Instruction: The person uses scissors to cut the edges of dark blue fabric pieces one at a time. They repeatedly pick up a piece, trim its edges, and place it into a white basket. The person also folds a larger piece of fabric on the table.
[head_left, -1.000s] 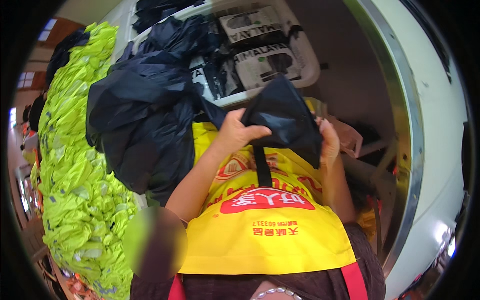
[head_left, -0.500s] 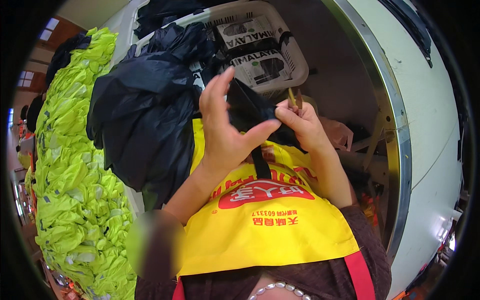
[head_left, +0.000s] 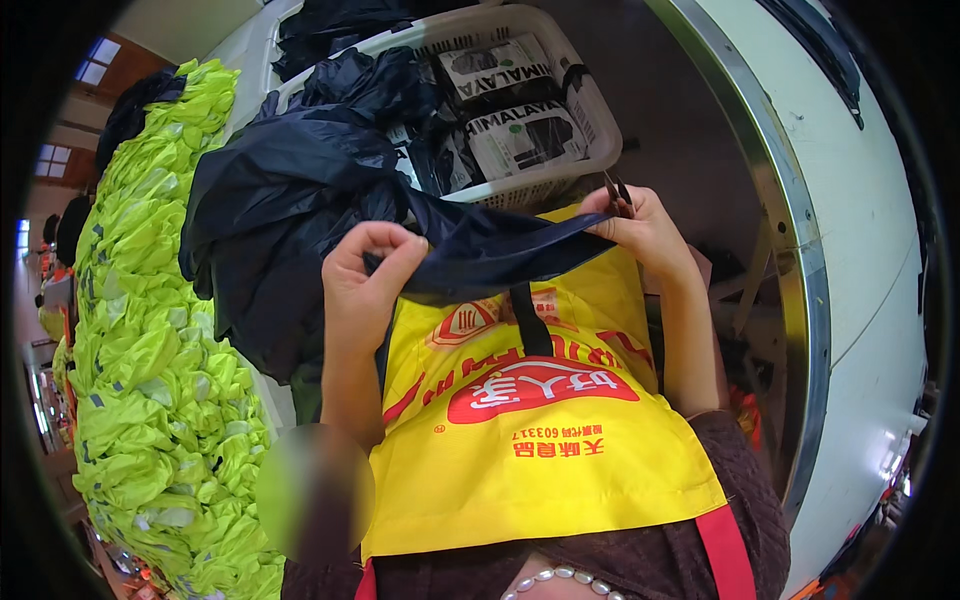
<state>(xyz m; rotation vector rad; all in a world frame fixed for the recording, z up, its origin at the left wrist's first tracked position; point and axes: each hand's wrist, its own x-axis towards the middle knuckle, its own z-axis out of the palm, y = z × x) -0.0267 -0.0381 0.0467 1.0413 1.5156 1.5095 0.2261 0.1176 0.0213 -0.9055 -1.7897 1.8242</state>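
Observation:
A strip of thin dark navy fabric [head_left: 490, 245] is stretched between my two hands, in front of my yellow apron [head_left: 540, 480]. My left hand [head_left: 362, 285] is closed, pinching the fabric's left end between thumb and fingers. At the other end, my right hand [head_left: 650, 235] grips the fabric's edge with the thumb. That same hand also holds small snips [head_left: 619, 195], their two pointed blades showing above the fingers. The fabric runs into a large dark bundle [head_left: 290, 190] on the left.
Beyond my hands stands a white plastic basket [head_left: 606, 135] holding dark cloth and printed packages [head_left: 530, 140]. A long heap of lime-yellow garments [head_left: 150, 330] lies along the left. To the right is a pale tabletop [head_left: 860, 260] with a metal edge [head_left: 795, 230].
My left hand has gone from spread fingers to a pinch on the fabric and moved left and down. My right hand moved slightly right. The fabric is now drawn out taut between them.

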